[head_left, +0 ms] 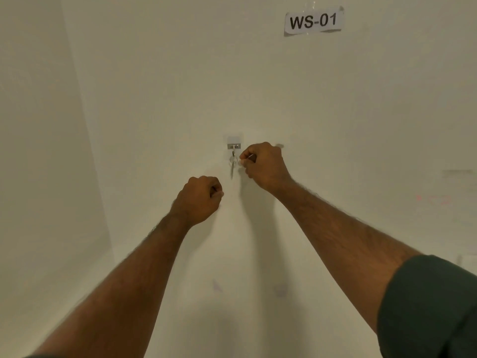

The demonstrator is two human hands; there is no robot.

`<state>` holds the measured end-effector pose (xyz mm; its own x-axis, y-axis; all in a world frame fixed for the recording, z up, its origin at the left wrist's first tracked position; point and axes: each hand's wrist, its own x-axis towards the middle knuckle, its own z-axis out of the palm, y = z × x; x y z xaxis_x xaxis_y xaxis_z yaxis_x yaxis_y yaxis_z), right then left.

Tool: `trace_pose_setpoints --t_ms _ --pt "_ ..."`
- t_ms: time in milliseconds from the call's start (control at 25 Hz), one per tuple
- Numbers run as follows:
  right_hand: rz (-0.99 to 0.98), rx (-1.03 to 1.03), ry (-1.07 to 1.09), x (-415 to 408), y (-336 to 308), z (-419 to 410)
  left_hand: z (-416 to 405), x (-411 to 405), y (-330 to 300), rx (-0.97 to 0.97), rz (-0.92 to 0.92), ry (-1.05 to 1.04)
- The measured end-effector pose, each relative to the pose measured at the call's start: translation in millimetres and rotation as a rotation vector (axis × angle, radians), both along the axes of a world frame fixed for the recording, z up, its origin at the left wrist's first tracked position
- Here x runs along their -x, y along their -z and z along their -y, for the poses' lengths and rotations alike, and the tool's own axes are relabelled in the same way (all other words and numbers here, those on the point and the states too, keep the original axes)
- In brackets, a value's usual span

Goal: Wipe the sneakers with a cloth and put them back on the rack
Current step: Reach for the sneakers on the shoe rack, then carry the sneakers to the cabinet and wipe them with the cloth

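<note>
No sneakers, cloth or rack are in view; I face a bare white wall. A small metal hook (233, 146) is fixed to the wall, and a key ring with a key (232, 164) hangs from it. My right hand (263, 166) is raised just right of the ring with its fingers curled into a fist. Its fingertips lie close beside the ring, and I cannot tell whether they touch it. My left hand (200, 198) is lower and to the left, curled into a fist against the wall and holding nothing that I can see.
A paper label reading WS-01 (313, 21) is taped high on the wall at the right. A wall corner (85, 151) runs down the left side. Both forearms reach up from the bottom of the view, the right one in a dark green sleeve (426, 306).
</note>
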<state>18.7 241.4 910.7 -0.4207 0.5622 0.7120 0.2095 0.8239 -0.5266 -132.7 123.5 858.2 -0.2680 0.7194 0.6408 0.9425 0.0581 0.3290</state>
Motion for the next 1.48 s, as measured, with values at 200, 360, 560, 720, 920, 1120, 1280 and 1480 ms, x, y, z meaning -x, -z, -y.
trace_pose_setpoints --t_ms 200,360,560,720,920,1120,1280,1480 --pt "0.157 -0.151 0.069 -55.1 76.3 2.5 -4.2 -46.3 59.3 -0.020 0.126 0.067" --pt "0.394 -0.056 0.054 -128.0 164.6 5.4 5.9 -110.3 130.8 0.134 0.210 0.051" --pt "0.507 0.083 0.037 -236.7 255.2 -3.0 21.5 -212.9 209.1 0.325 0.258 -0.037" --pt "0.577 0.167 -0.074 -334.1 348.8 3.0 34.8 -322.0 295.2 0.465 0.364 -0.136" --pt "0.696 0.333 -0.146 -432.1 482.1 18.3 62.4 -416.5 409.7 0.669 0.478 -0.166" --pt "0.815 0.481 -0.164 -462.9 609.2 44.1 81.8 -446.1 520.9 0.745 0.616 -0.233" --pt "0.840 0.568 -0.188 -454.8 722.1 61.4 77.5 -447.7 626.5 0.714 0.711 -0.280" --pt "0.898 0.707 -0.234 -430.1 865.2 89.1 93.5 -461.1 768.3 0.704 0.831 -0.376"
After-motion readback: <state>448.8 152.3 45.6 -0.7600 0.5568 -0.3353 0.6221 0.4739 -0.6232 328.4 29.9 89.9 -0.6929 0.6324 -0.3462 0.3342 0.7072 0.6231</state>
